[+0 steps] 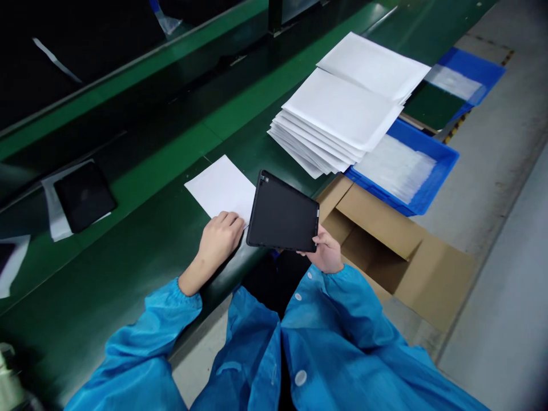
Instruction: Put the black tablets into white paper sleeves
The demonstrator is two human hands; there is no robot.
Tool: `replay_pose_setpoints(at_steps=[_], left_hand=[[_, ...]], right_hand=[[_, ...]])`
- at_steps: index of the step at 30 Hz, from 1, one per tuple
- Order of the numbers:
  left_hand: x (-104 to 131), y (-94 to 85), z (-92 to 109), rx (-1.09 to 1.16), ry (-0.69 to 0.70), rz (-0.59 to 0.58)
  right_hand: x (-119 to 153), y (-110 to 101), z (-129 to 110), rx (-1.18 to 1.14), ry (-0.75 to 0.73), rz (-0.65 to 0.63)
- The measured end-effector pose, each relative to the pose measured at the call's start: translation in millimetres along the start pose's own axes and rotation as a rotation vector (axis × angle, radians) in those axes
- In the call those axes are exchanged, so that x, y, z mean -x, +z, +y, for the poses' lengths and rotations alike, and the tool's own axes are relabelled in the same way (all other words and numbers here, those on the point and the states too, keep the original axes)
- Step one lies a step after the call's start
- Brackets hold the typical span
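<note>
My right hand grips the lower right corner of a black tablet, thumb on the face turned toward me. The tablet is tilted above the bench's front edge. A small light mark and a camera-like spot show at its upper left corner. On the bench, my left hand is closed, fingers curled together at the near edge of a flat white envelope. Its fingertips are partly hidden, and the tablet overlaps the envelope's right side. To the right lies a stack of white envelopes.
Another dark tablet lies on a white envelope at the left. Blue bins with translucent bags stand at the right. Below them is an open cardboard box. The green bench runs diagonally, with a raised ledge behind.
</note>
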State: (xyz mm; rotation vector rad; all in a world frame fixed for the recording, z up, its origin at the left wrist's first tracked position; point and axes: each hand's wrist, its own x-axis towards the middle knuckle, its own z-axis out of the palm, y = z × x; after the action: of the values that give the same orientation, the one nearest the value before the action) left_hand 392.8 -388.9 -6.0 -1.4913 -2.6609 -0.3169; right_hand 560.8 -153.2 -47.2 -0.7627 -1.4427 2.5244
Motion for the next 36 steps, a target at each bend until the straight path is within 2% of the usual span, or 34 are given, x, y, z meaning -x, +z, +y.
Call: replay_pose_setpoints(at_steps=[6,11,15,21,31,34,36], left_hand=[[1,-5.0,2,0.028,0.006,-0.034],[4,0.1,6,-0.002,0.038,-0.047],[6,6.4,9,0.032,-0.005,-0.069],[5,7.6,12,0.187,-0.049,-0.080],[2,3.5,19,0.275,-0.066,-0.101],[0,-5.1,10,0.350,-0.020,-0.127],[-2,-16.5,-9,0.347,-0.053,-0.086]], right_hand=[[-1,-3,2,-0.036,0.025,-0.009],[-3,-6,5,-0.034,0.004,-0.024],[-5,-6,7,0.003,-0.007,-0.022],[-7,-8,8,0.004,-0.028,0.037],[-7,-8,9,0.012,-0.049,0.134],[-7,-9,10,0.029,-0.040,0.137],[-7,-11,12,0.042,-0.042,0.133]])
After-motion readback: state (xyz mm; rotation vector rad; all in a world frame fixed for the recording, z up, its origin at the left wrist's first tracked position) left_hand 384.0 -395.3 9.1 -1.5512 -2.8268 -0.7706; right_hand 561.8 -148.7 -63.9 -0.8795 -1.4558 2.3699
